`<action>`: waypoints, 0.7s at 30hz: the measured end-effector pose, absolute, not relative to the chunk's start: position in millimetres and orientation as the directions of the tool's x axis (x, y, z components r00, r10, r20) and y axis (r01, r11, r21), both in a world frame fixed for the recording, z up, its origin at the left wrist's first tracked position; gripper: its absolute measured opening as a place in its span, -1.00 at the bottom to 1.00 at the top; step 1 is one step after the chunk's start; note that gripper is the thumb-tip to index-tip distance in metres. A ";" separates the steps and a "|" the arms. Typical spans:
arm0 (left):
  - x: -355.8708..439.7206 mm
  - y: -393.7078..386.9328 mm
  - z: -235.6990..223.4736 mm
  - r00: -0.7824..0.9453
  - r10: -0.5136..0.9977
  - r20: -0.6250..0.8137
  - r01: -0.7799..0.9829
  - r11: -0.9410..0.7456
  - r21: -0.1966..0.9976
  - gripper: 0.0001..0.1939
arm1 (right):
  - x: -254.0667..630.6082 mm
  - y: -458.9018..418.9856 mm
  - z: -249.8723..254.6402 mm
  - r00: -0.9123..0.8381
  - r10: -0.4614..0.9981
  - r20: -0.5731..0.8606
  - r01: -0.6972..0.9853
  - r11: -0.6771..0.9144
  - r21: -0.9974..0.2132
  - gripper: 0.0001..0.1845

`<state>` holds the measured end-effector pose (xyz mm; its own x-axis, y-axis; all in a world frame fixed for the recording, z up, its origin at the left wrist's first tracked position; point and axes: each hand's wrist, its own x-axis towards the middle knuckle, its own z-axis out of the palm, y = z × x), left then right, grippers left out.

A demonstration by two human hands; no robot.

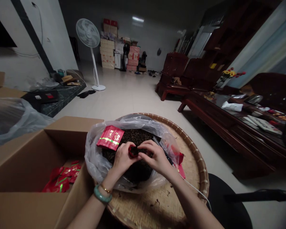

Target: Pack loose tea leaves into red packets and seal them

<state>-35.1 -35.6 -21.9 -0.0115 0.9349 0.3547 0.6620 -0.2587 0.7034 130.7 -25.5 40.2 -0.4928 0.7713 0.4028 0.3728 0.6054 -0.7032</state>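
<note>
A small red packet [132,152] is held with its mouth up over a clear plastic bag [95,168] of dark, dry tea leaves [139,135]. My left hand [124,156] wraps round the packet's left side. At its opening, my right hand [154,156] has curved fingers and thumb closed on the rim; whether leaves are between them cannot be made out. A stack of flat red packets [110,137] with green bands and gold characters lies on the leaves, left of my hands. Behind my right hand, a dark slim tool [168,156] with a white cord is partly hidden.
The bag rests on a round woven bamboo tray [202,165]. An open cardboard box [16,162] at left contains several red packets [63,178]. More red packet pieces [181,167] lie right of the bag. Beyond are a standing fan [88,33] and a dark wooden table [205,117].
</note>
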 end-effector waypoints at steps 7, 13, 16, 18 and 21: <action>-35.9 -33.6 -20.4 0.056 0.951 0.305 0.635 -0.269 0.724 -0.56 | 132.2 -19.8 23.7 -0.524 0.807 0.273 0.507 0.553 -0.661 -0.86; -44.4 -32.2 -22.7 0.230 0.959 0.166 0.542 -0.268 0.796 -0.73 | 144.9 -12.5 34.9 -0.546 0.809 0.215 0.417 0.486 -0.768 -0.88; -41.0 -33.0 -22.5 0.236 0.953 0.188 0.534 -0.289 0.795 -0.74 | 143.2 -14.3 43.2 -0.564 0.789 0.243 0.481 0.553 -0.680 -0.86; -38.4 -33.6 -22.3 0.221 0.956 0.193 0.545 -0.285 0.788 -0.75 | 139.1 -16.3 48.4 -0.590 0.765 0.259 0.538 0.611 -0.581 -0.86; -37.4 -33.9 -23.0 0.181 0.967 0.181 0.536 -0.251 0.806 -0.74 | 135.4 -19.0 54.1 -0.593 0.753 0.284 0.555 0.638 -0.533 -0.82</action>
